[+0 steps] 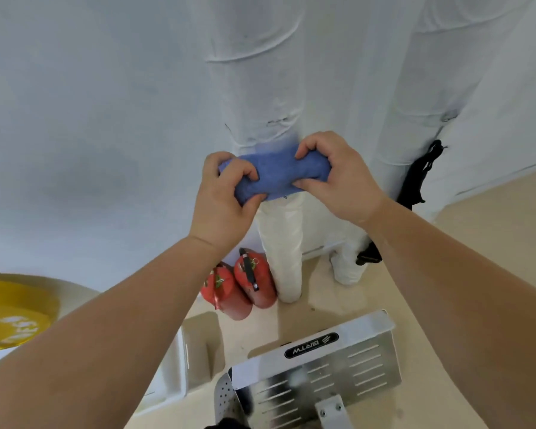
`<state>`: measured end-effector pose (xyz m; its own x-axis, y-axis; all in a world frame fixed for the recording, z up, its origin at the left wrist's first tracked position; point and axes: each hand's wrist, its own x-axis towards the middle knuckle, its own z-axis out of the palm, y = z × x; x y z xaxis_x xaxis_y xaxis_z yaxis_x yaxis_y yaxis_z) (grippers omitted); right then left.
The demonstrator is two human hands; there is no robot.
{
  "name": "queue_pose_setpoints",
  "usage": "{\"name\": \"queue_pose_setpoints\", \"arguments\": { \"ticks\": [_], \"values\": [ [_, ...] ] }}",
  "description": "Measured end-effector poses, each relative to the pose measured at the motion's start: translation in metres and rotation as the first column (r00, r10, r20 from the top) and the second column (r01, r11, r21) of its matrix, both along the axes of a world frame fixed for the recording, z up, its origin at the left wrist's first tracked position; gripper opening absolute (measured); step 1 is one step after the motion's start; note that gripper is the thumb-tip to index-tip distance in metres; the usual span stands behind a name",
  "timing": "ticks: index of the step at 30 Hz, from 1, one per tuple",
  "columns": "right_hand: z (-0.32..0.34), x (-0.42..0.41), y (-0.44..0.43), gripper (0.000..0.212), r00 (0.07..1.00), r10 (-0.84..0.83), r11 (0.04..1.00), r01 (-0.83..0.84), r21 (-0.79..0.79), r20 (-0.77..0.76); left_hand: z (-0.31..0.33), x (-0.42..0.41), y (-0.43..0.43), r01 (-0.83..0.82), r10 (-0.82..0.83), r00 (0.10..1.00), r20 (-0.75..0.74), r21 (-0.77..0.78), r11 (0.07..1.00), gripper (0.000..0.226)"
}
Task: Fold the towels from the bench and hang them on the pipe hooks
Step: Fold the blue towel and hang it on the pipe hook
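Note:
A blue towel (pixel 276 174), bunched into a thick fold, is held up against a white wrapped vertical pipe (pixel 260 88). My left hand (pixel 226 196) grips the towel's left end with curled fingers and thumb. My right hand (pixel 331 178) grips its right end, fingers over the top and thumb underneath. No hook shows; the towel and my hands cover that part of the pipe.
A second white wrapped pipe (pixel 421 88) stands to the right with a black strap (pixel 415 178) hanging on it. Two red fire extinguishers (pixel 242 286) sit on the floor at the pipe's foot. A metal machine (pixel 316 366) is below, a yellow object (pixel 10 311) at the left.

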<state>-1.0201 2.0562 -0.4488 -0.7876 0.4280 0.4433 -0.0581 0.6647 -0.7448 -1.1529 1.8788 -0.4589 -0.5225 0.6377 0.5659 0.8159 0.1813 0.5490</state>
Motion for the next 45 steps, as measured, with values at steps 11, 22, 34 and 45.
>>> {"name": "queue_pose_setpoints", "arguments": {
  "ticks": [11, 22, 34, 45],
  "values": [
    [-0.029, -0.004, 0.007, 0.040, 0.997, 0.037, 0.998, -0.033, -0.058, 0.073, -0.033, -0.003, 0.010, 0.007, -0.007, 1.000, 0.008, -0.011, 1.000, 0.042],
    [-0.042, 0.001, -0.009, 0.040, 0.986, -0.158, 0.984, 0.154, 0.092, 0.044, -0.035, 0.015, 0.013, -0.218, 0.216, 0.961, -0.172, 0.006, 0.976, 0.036],
    [-0.061, -0.011, 0.001, 0.044, 0.920, -0.388, 0.781, 0.303, 0.547, 0.045, -0.035, 0.006, 0.023, -0.253, 0.244, 0.912, -0.330, 0.014, 0.967, 0.038],
    [-0.062, 0.002, -0.019, 0.050, 0.895, -0.439, 0.791, 0.342, 0.508, 0.081, -0.031, 0.015, 0.012, -0.304, 0.250, 0.904, -0.347, -0.110, 0.946, 0.040]
  ]
}}
